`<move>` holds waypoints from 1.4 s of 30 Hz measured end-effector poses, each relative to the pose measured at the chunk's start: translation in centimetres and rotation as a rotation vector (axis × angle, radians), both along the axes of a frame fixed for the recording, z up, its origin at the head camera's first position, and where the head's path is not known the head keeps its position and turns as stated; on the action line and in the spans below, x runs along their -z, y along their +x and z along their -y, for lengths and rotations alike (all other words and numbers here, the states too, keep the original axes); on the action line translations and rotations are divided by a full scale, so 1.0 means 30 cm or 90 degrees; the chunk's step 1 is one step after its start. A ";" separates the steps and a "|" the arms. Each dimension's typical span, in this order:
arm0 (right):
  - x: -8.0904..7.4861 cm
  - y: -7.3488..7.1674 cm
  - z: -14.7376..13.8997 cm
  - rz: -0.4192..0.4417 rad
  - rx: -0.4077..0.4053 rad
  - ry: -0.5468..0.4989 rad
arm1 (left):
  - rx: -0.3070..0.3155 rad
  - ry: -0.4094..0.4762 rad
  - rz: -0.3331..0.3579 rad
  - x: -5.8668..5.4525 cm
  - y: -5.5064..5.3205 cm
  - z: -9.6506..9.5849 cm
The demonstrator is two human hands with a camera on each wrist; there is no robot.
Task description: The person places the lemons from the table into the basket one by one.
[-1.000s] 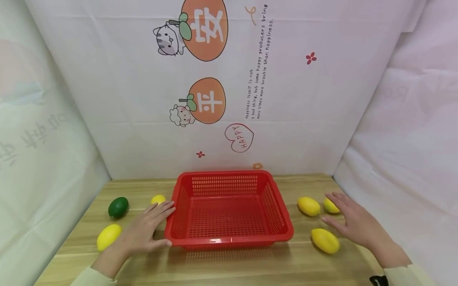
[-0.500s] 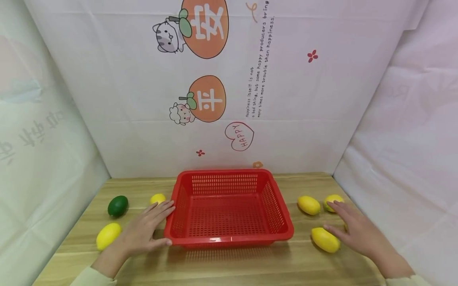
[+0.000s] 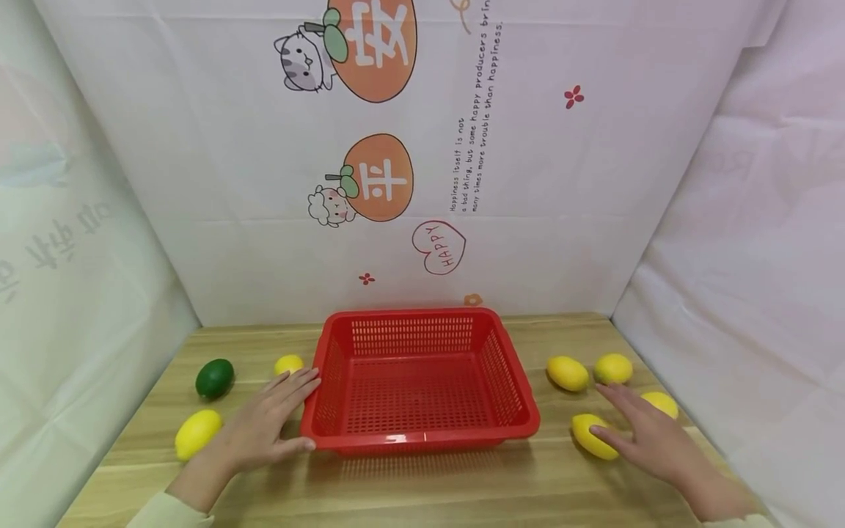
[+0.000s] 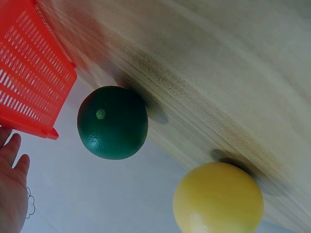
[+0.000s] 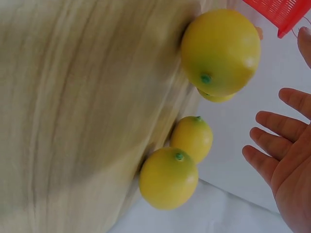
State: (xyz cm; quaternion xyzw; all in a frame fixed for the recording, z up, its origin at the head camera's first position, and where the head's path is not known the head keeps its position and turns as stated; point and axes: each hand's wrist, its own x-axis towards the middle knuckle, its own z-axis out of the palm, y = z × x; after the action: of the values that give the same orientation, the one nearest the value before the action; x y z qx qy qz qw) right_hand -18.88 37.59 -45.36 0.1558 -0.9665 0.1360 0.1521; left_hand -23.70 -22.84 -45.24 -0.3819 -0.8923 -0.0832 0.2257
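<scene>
A red slotted plastic basket (image 3: 422,442) stands in the middle of the wooden table, with nothing inside. My left hand (image 3: 260,425) rests its extended fingertips against the basket's left rim. Left of that hand lie a dark green, lime-like fruit (image 3: 214,378) and a lemon (image 3: 199,434); another lemon (image 3: 288,364) is partly hidden behind its fingers. My right hand (image 3: 650,436) hovers with fingers extended and holds nothing. Around it lie a near lemon (image 3: 593,437) partly behind the thumb, a lemon (image 3: 568,373) toward the basket, one at the back (image 3: 613,368) and one farther right (image 3: 661,403).
White printed cloth (image 3: 541,183) hangs upright behind the table and along both sides. The bare wooden tabletop (image 3: 422,499) extends in front of the basket.
My right hand has moved slightly down and toward me, uncovering the back-right lemons and overlapping the near one. My left hand stays at the basket rim. The head view has shifted slightly.
</scene>
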 end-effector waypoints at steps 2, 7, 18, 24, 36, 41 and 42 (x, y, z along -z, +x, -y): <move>0.009 -0.002 0.003 0.006 -0.005 0.000 | 0.002 0.001 -0.004 -0.004 0.001 0.000; 0.037 -0.007 0.009 -0.025 -0.030 0.005 | 0.003 -0.001 -0.006 -0.007 0.002 0.002; 0.065 -0.007 0.028 -0.003 -0.025 0.028 | -0.006 -0.002 0.005 -0.004 0.005 0.002; 0.073 -0.008 0.041 0.009 -0.019 0.032 | -0.002 -0.006 0.002 -0.001 0.002 0.004; 0.076 -0.020 0.061 0.043 -0.013 0.047 | -0.015 -0.014 0.008 0.002 0.004 0.002; 0.080 -0.022 0.061 0.060 -0.004 0.053 | -0.004 -0.013 -0.004 0.003 -0.002 0.003; 0.081 -0.023 0.062 0.062 -0.003 0.054 | -0.005 -0.013 -0.005 0.004 -0.002 0.004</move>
State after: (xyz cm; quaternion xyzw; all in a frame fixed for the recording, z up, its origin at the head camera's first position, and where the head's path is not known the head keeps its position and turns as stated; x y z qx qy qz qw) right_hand -19.57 35.74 -47.79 0.1577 -0.9772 0.1029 0.0982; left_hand -23.77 -22.95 -45.36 -0.3811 -0.8937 -0.0715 0.2257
